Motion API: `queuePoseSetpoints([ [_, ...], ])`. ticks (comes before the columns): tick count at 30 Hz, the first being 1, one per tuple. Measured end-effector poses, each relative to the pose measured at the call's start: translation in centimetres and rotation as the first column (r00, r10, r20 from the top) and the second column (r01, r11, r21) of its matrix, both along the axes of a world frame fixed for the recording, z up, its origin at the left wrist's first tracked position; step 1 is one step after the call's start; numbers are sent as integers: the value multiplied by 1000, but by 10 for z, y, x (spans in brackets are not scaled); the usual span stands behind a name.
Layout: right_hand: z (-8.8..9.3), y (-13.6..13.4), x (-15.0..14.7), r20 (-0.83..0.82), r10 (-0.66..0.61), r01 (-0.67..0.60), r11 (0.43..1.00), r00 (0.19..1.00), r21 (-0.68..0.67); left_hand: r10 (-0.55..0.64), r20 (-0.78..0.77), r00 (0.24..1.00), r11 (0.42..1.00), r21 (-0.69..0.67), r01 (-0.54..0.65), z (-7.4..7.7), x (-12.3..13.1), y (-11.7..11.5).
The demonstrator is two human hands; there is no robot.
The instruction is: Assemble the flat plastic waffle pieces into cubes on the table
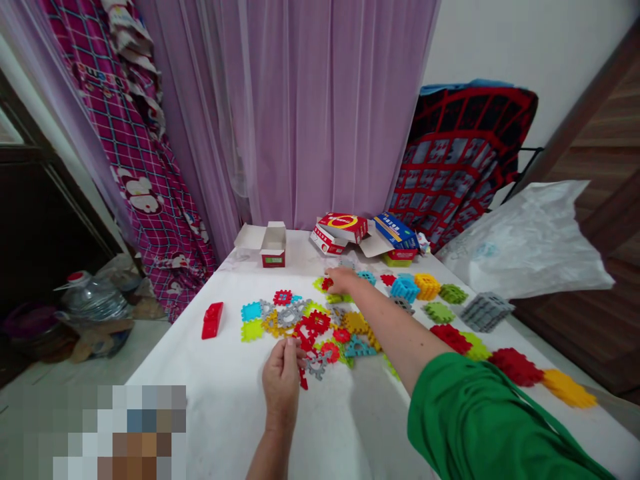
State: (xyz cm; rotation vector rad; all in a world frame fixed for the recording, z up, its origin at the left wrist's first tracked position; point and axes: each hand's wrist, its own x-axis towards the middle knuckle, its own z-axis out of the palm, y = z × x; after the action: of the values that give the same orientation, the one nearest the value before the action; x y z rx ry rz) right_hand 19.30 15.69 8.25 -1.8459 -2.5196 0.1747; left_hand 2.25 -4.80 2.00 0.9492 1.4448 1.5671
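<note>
Toothed plastic pieces in red, yellow, lime, blue and grey lie in a loose pile on the white table. My left hand (283,377) is at the near left edge of the pile, its fingers curled together beside a grey gear piece (316,367) and red pieces; what they hold, if anything, is hidden. My right arm reaches across the pile, and my right hand (341,281) is at its far side with fingers lowered on a small red piece (327,284) by a lime one. A light blue square piece (251,311) lies at the pile's left.
A red plastic object (213,320) lies at the left. Opened boxes, one white and red (274,245), one red (343,227), one blue (396,231), stand at the back. Sorted stacks, including grey (486,312) and dark red (516,367), line the right beside a white bag (530,240).
</note>
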Motion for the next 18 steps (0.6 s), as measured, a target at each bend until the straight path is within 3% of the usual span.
queuePoseSetpoints([
  [6, 12, -36, -1, -108, 51, -35, 989, 993, 146, 0, 65, 998, 1000, 3, 0, -1, 2, 3],
  [13, 9, -135, -9, -301, 339, -226, 908, 892, 353, -192, 140, 971, 978, -53, 201, 11, 3, -1],
  [18, 0, -180, -16, -329, 296, -176, 920, 897, 349, -291, 126, 948, 948, -100, 304, 13, 2, -6],
])
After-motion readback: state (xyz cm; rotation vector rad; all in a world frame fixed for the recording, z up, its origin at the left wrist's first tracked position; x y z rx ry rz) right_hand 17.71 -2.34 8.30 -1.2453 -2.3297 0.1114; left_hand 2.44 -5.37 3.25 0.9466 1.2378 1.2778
